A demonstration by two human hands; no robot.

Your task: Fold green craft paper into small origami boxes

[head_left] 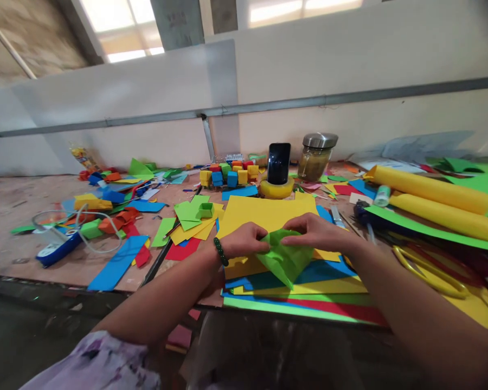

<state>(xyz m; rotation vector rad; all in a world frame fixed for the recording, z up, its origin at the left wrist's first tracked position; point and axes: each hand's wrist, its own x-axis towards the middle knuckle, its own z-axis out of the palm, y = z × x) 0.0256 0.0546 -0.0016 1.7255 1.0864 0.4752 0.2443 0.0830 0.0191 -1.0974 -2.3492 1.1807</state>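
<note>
A creased sheet of green paper (287, 260) is held between both hands, one corner pointing toward me. My left hand (246, 239) pinches its left side; a dark beaded bracelet circles that wrist. At the upper right edge, the bent fingers of my right hand (315, 233) grip the same sheet. Beneath the hands lies a stack of coloured paper, with a yellow sheet (264, 211) on top and blue, red and green edges showing at the front. A small green folded paper box (206, 210) sits on loose sheets left of my hands.
Several small paper cubes (228, 176) stand behind the stack. A phone (278, 163) leans upright on a yellow tape roll (276, 188), beside a lidded jar (317, 157). Yellow-handled scissors (429, 273) and yellow paper rolls (435, 189) lie right. A blue-and-white boat-shaped item (59, 246) is left.
</note>
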